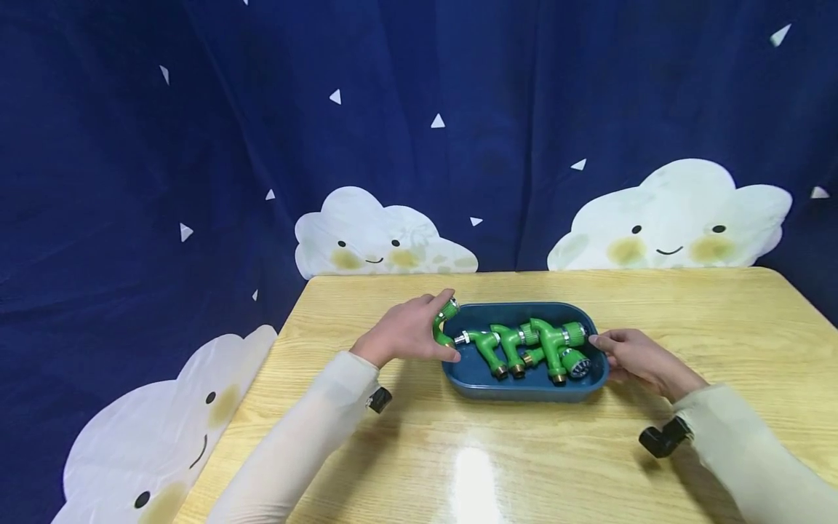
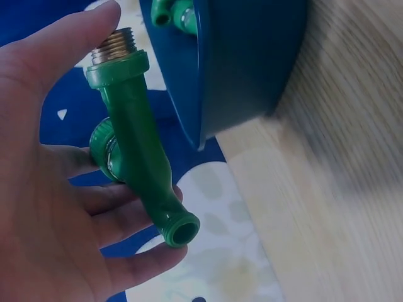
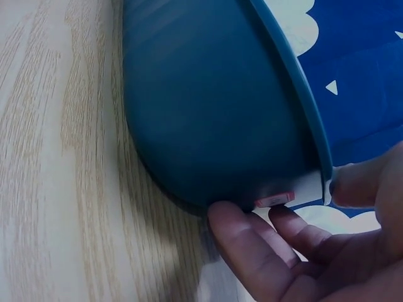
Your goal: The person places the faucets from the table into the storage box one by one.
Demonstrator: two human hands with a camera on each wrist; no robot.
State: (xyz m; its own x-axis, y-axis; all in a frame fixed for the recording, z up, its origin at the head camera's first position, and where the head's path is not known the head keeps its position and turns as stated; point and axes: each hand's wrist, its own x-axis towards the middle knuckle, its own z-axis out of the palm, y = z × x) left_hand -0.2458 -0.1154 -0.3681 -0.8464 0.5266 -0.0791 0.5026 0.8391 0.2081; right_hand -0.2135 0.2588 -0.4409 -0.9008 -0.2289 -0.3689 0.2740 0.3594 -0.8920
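Note:
A green plastic tap (image 2: 135, 129) with a brass threaded end is held in my left hand (image 1: 407, 329), at the left end of a dark blue oblong tub (image 1: 517, 394). In the left wrist view the thumb lies on the brass thread and the fingers support the tap's other side. My right hand (image 1: 648, 362) grips the tub's right end, thumb at the rim and fingers against the outer wall (image 3: 208, 151). Inside the tub lie several more green taps (image 1: 486, 348), bunched toward the right, some overlapping.
The tub stands on a light wooden table (image 1: 366, 451). Behind it hangs a dark blue curtain (image 1: 406, 44) with white triangles and smiling clouds. A small black device (image 1: 664, 437) is strapped at the right wrist, and another black device (image 1: 380, 399) at the left.

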